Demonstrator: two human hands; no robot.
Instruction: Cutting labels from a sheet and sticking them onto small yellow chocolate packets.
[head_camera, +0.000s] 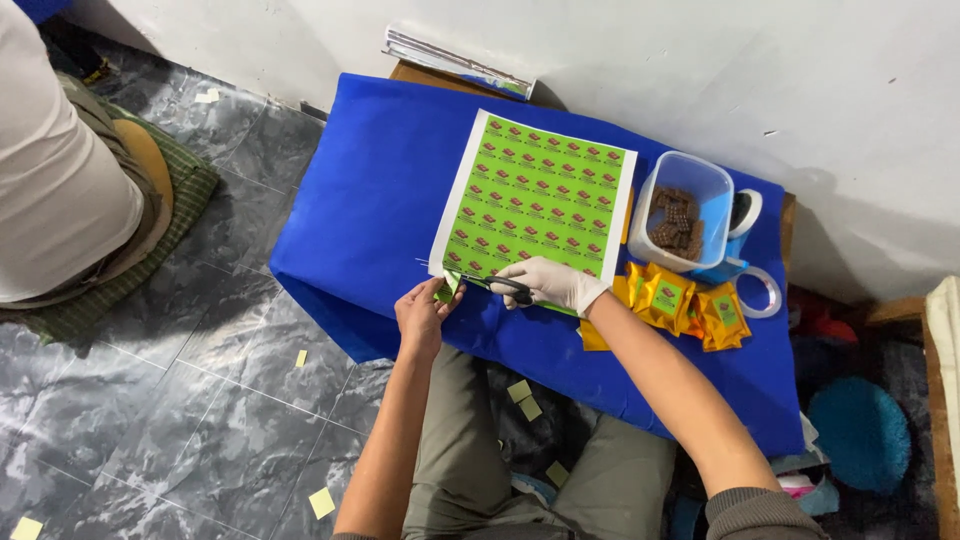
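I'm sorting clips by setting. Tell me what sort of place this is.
Probably a home snack-packing corner, worked from the floor. A low table under a blue cloth holds a green label sheet, which the right hand cuts with scissors, a tub of brown snacks and yellow packets.

White glove, olive trousers, dark cuffs

Left hand (424, 310): bare, fingers pinched together, forearm reaching forward.
Right hand (548, 283): gloved white, fingers curled closed, arm stretched diagonally.
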